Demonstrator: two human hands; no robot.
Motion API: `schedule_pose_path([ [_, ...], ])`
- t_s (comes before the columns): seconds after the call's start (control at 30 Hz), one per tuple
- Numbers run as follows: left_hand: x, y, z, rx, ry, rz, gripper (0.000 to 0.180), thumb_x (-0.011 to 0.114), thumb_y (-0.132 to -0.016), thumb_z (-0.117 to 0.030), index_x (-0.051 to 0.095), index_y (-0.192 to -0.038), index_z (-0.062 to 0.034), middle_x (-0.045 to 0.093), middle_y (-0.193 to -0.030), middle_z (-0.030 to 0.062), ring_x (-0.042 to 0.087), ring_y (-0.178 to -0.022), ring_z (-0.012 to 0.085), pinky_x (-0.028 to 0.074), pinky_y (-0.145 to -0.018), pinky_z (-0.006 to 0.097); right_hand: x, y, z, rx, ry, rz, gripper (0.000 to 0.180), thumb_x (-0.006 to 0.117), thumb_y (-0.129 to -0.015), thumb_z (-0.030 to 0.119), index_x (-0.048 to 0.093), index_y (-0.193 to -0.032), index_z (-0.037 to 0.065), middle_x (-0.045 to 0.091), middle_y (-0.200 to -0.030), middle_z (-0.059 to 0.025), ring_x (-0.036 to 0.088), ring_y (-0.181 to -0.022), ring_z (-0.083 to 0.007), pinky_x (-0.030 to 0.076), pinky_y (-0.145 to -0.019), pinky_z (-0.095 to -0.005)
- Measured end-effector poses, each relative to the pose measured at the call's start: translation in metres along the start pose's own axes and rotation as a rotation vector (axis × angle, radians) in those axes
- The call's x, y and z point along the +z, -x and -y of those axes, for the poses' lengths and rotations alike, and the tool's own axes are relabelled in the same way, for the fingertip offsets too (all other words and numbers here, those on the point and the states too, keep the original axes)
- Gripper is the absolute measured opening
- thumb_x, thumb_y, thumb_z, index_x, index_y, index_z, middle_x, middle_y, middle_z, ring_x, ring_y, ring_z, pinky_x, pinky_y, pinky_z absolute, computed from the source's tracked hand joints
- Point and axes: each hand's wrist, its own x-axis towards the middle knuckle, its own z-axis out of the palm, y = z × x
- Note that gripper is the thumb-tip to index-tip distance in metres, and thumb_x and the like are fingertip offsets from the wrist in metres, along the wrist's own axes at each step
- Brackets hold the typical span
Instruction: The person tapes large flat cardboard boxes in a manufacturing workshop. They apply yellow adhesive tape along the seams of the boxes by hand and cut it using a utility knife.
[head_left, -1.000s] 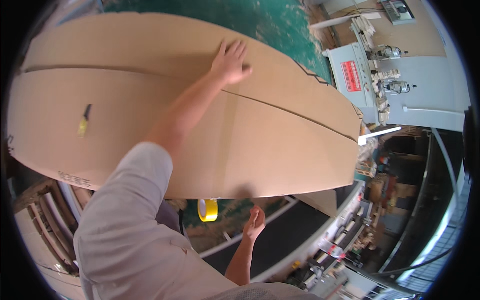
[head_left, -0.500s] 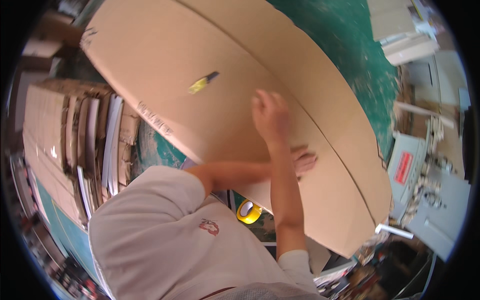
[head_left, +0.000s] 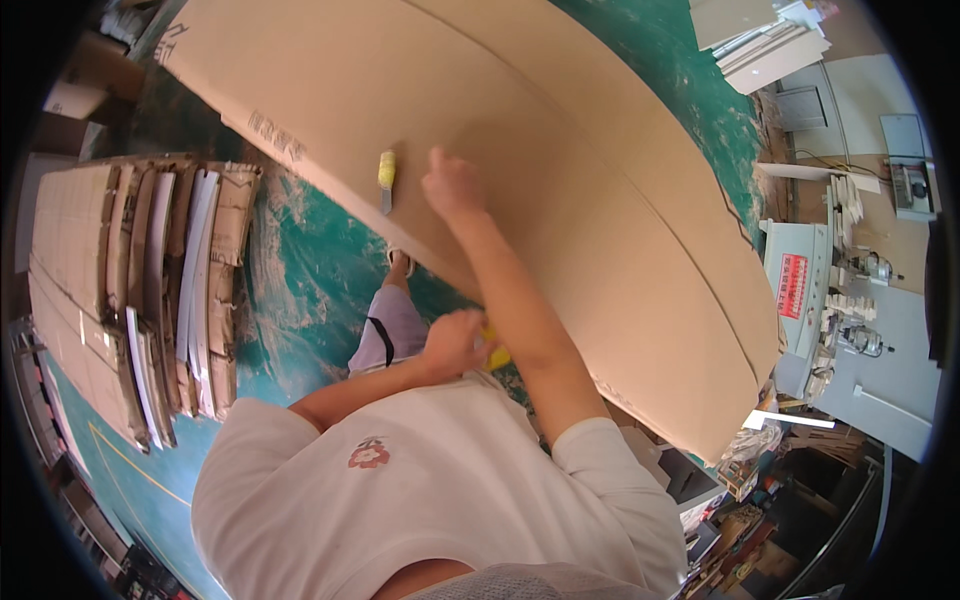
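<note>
A large brown cardboard sheet or box face (head_left: 330, 90) slants across the view. A knife with a yellow handle and narrow grey blade (head_left: 387, 180) lies on it near the close edge. My right hand (head_left: 455, 185) is just right of the knife, over the cardboard and apart from the knife, its fingers loosely bent with a gap at the thumb. My left hand (head_left: 458, 345) is in front of my body with curled fingers. Yellow tape (head_left: 496, 352) shows beside its fingertips, partly hidden by my right forearm; whether the hand grips it is unclear.
At left stands a stack of cardboard-wrapped panels (head_left: 140, 290) on the green floor (head_left: 300, 290). My leg in light shorts (head_left: 385, 325) is below the cardboard's near edge. Machinery with a red label (head_left: 795, 285) stands at right, white panels (head_left: 770, 60) at upper right.
My left hand has come off the cardboard and back toward my body, by the tape. My right hand has moved left. The knife has turned and lies closer to the near edge.
</note>
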Motion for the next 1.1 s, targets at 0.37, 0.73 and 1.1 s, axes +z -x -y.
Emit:
schedule_pose_path([
  [0.37, 0.095, -0.005, 0.023, -0.495, 0.282, -0.490, 0.055, 0.065, -0.089, -0.041, 0.053, -0.132, -0.0086, 0.063, -0.117, 0.0173, 0.064, -0.109, 0.0354, 0.051, -0.093, 0.044, -0.045, 0.154, -0.018, -0.428, 0.091, -0.162, 0.032, 0.064, -0.085, 0.014, 0.067, -0.116, 0.013, 0.064, -0.120, -0.0131, 0.060, -0.114, -0.0334, 0.050, -0.096, -0.0461],
  [0.73, 0.082, 0.003, 0.055, -0.142, 1.058, 0.050, 0.048, 0.060, -0.093, -0.041, 0.061, -0.134, -0.0146, 0.067, -0.128, 0.0154, 0.060, -0.123, 0.0330, 0.045, -0.102, 0.042, 0.014, 0.181, 0.003, -0.793, 0.036, -0.069, 0.022, 0.068, -0.082, 0.011, 0.071, -0.103, 0.009, 0.066, -0.112, -0.0112, 0.061, -0.108, -0.0348, 0.048, -0.096, -0.0474],
  [1.1, 0.140, 0.006, 0.119, -0.131, 1.132, -0.277, 0.089, 0.076, -0.075, -0.063, 0.051, -0.143, -0.0100, 0.058, -0.135, 0.0175, 0.051, -0.128, 0.0376, 0.039, -0.107, 0.043, 0.267, 0.196, 0.007, -0.339, 0.090, 1.014, 0.023, 0.066, -0.090, 0.018, 0.069, -0.110, 0.006, 0.072, -0.098, -0.0142, 0.069, -0.091, -0.0335, 0.055, -0.082, -0.0433],
])
